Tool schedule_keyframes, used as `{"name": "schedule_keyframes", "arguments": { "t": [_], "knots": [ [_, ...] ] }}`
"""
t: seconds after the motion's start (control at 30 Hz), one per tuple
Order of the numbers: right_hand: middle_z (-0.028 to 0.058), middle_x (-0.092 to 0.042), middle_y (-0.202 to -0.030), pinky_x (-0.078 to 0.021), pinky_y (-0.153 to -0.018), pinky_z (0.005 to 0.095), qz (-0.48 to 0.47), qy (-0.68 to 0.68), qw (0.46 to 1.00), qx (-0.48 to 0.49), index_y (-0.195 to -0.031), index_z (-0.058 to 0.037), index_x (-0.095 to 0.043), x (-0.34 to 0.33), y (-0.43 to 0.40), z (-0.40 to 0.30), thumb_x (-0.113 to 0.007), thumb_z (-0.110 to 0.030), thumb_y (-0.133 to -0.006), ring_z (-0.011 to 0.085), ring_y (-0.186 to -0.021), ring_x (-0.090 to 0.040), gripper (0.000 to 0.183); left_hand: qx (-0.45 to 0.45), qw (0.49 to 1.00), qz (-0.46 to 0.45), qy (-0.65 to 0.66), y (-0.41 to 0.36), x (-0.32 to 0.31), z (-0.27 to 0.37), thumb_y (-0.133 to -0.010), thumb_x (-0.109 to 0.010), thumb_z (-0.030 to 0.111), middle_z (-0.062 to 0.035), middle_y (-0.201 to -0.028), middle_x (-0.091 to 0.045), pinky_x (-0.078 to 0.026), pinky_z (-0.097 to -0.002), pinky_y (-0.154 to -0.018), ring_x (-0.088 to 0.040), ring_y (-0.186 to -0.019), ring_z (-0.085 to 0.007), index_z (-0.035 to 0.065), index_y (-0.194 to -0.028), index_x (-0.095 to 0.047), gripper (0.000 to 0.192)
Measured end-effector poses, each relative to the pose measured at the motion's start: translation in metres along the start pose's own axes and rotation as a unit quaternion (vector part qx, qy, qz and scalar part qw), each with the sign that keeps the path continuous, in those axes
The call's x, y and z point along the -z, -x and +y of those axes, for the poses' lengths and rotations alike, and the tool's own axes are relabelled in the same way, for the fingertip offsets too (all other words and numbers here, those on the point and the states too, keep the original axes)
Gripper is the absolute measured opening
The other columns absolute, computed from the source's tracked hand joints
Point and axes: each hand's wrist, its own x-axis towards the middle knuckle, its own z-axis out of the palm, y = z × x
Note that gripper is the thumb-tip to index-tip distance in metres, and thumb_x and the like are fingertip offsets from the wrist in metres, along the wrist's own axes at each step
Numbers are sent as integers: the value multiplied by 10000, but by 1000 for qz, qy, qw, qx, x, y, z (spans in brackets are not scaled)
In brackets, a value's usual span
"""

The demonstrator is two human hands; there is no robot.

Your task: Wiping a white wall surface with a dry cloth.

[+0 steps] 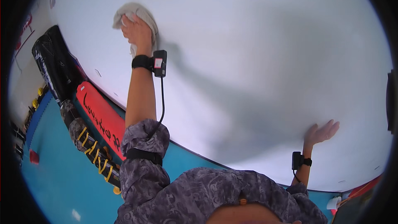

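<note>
My left hand [136, 32] presses a light beige cloth [136, 7] flat against a large white wall surface [202, 37], its fingers spread over the fabric. A folded edge of the cloth sticks out past the fingertips, and another bit hangs by the wrist. Down to the right, my right hand [321, 133] holds nothing; its fingers are extended, and it is against or very near the same white surface. Each wrist carries a black strap with a small cabled box, the left box [159, 63] and the right box [297, 161].
Along the wall's foot at left lie a black bag [51, 59], a long red pad [101, 116] bearing writing, and dark gear with yellow straps [96, 155]. The floor [59, 174] is teal. A dark object [391, 102] sits on the wall at far right.
</note>
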Motion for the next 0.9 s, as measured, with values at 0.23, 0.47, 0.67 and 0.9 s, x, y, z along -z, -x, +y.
{"name": "schedule_keyframes", "arguments": {
  "t": [0.23,0.47,0.67,0.9],
  "knots": [
    [223,-315,-1467,-226,-1083,550,4,11,1000,13,-1371,-35,-419,1,6,12,-424,-453,-952,406,-1356,-287,591,293,938,-182,-32,267,26,-172,-977,-342,450,-308,-1349,-377,-344,-541,-1027,-414,-1217,-488,19,-1441,-226,644],
    [229,-319,-1460,-245,-1070,564,-21,12,1000,-5,-1371,-29,-413,8,8,10,-449,-437,-939,422,-1341,-301,594,716,563,-287,296,420,50,-195,-990,-307,497,-107,-1350,-504,-420,-434,-1012,-497,-1210,-285,74,-1365,-415,576],
    [234,-300,-1468,-206,-1083,572,7,-35,999,-13,-1366,-30,-418,-3,3,-5,-479,-409,-918,419,-1354,-277,590,474,753,-234,391,240,53,-184,-991,-445,266,-143,-1216,-577,-489,-402,-917,-564,-1095,-267,9,-1289,-465,394],
    [195,-298,-1479,-179,-1089,573,-12,-41,999,-28,-1350,-43,-436,-9,7,-11,-471,-400,-895,415,-1375,-228,580,-17,986,-155,-62,221,39,-86,-963,-456,245,-313,-1383,-371,-351,-423,-1046,-396,-1263,-411,-95,-1384,-305,562]
  ]
}}
